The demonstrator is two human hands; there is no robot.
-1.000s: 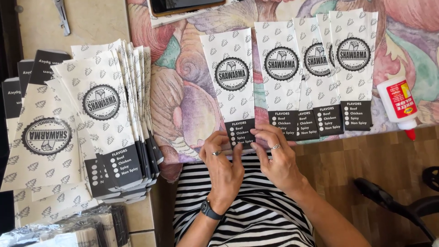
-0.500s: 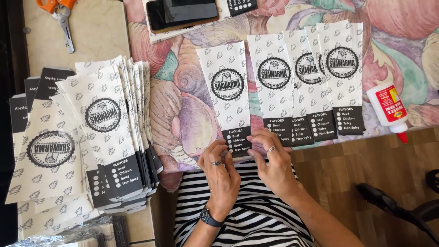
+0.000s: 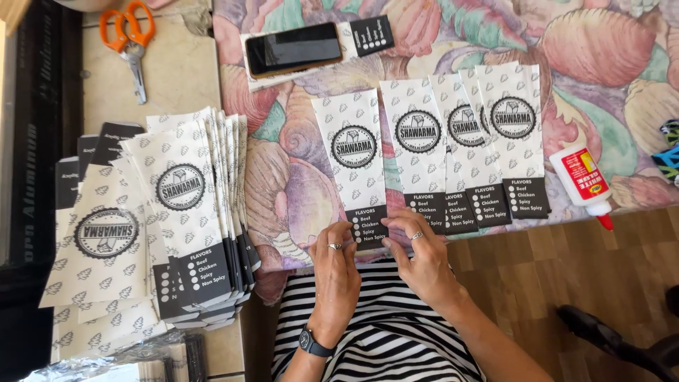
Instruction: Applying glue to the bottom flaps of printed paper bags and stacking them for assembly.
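A row of flat white paper food sleeves with round black logos and black bottom bands lies on a floral cloth. My left hand [image 3: 338,272] and my right hand [image 3: 423,256] both pinch the black bottom band of the leftmost sleeve [image 3: 356,163] at the cloth's near edge. Each hand wears a ring; a watch is on my left wrist. Three more sleeves [image 3: 467,141] overlap to its right. A white glue bottle with a red tip [image 3: 584,182] lies right of the row.
A thick fanned stack of the same sleeves [image 3: 180,212] sits on the left. Orange-handled scissors [image 3: 129,39] lie at the top left, a dark phone [image 3: 293,48] at the top middle. Wooden floor [image 3: 566,283] lies right of my striped shirt.
The view has shifted, so everything sits lower in the frame and the phone and scissors have come into sight. My hands stay on the leftmost sleeve's bottom band.
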